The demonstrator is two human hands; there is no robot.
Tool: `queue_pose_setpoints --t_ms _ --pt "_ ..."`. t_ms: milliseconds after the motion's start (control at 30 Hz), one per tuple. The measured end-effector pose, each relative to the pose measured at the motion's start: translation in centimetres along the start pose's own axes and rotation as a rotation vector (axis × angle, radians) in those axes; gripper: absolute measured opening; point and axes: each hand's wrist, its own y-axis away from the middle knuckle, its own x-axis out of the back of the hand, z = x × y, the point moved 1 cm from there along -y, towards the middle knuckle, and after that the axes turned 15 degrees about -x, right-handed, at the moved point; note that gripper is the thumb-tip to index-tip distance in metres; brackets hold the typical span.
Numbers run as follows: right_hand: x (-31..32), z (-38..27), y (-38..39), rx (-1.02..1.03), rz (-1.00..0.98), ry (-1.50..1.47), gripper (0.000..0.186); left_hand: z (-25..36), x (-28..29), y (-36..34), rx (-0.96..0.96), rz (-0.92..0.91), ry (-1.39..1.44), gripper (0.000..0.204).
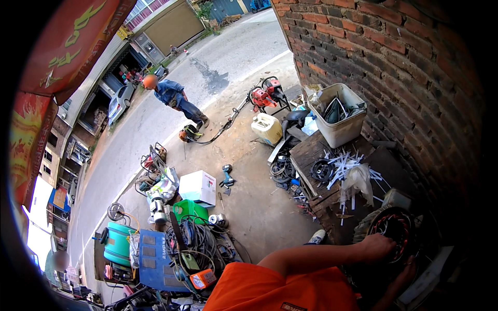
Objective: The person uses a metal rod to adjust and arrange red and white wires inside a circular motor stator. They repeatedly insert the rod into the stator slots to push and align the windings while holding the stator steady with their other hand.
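A round motor stator [404, 232] with red and black windings is at the lower right, tilted, in shadow. My left hand [379, 246] reaches across to its inner ring with fingers curled; whatever they hold is hidden. Below it, my right hand [406, 269] grips the stator's lower edge. Just behind are a pale container [395, 200] and a dark wooden bench [324, 202] carrying scattered white strips [346, 167] and crumpled clear plastic [357, 181].
A brick wall [384, 78] rises at the right. A person [176, 98] in an orange helmet stands near a brush cutter [190, 133]. A jerrycan [266, 129], cordless drill [226, 179], white box [197, 187], green compressor [116, 243] and blue machine [153, 264] with cables occupy the pavement.
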Motion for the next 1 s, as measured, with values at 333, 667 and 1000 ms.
queue_pose_setpoints --t_ms 333,667,1000 --pt "0.6 1.3 -1.1 -0.015 -0.015 -0.041 0.045 -0.5 -1.0 0.0 -0.038 0.039 -0.061 0.04" --pt "1.0 2.1 -2.3 0.02 -0.059 -0.021 0.047 -0.4 -0.5 -0.1 -0.052 0.031 -0.049 0.039" --pt "1.0 1.8 -1.6 0.036 -0.055 -0.026 0.042 -0.3 -0.7 0.3 -0.055 0.045 -0.046 0.036"
